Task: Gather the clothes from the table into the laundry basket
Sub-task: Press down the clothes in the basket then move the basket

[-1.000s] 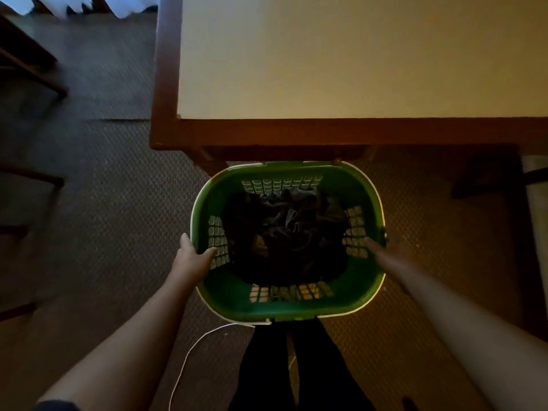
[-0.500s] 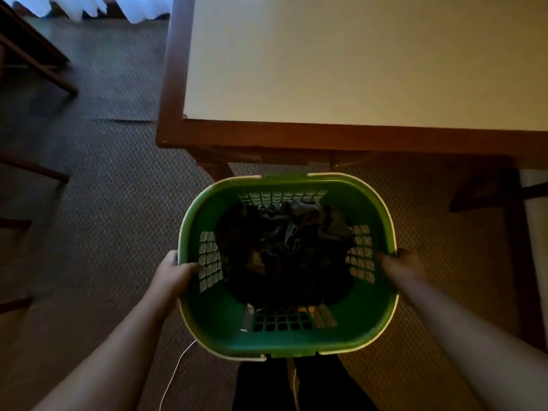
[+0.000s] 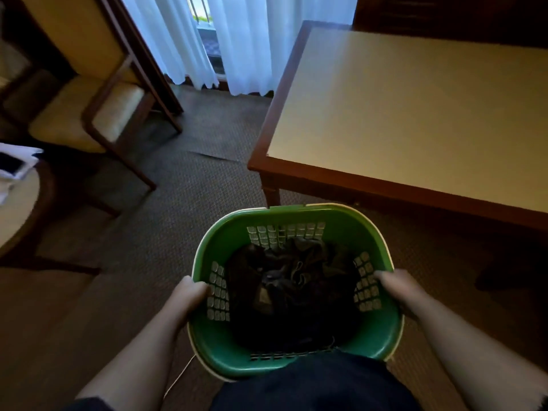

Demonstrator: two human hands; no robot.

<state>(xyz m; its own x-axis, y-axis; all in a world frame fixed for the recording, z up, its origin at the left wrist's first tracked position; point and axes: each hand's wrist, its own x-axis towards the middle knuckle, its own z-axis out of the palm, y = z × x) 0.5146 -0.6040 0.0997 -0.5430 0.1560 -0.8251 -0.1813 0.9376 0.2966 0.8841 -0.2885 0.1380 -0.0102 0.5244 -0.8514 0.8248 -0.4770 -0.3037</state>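
A green plastic laundry basket sits low in the middle of the frame, held up close against the person's dark-clothed front. The left hand grips the rim on the left side, fingers curled over the edge beside a block of lattice holes. The right hand grips the opposite rim in the same way, its fingers wrapped over the edge by the right lattice. Both forearms run up from the bottom corners of the frame.

Inside the basket lies a crumpled heap of dark clothes, covering the bottom and reaching partway up the walls; in the dim light the separate garments cannot be told apart.

A wooden table with a pale top and dark red-brown edging fills the upper right, its near corner just above the basket's far rim. White curtains hang at the top centre. A wooden armchair with a cream cushion stands at the upper left. At the left edge, a round side table carries white papers. Brown patterned carpet covers the floor, and a thin white cable trails over it near the left forearm.
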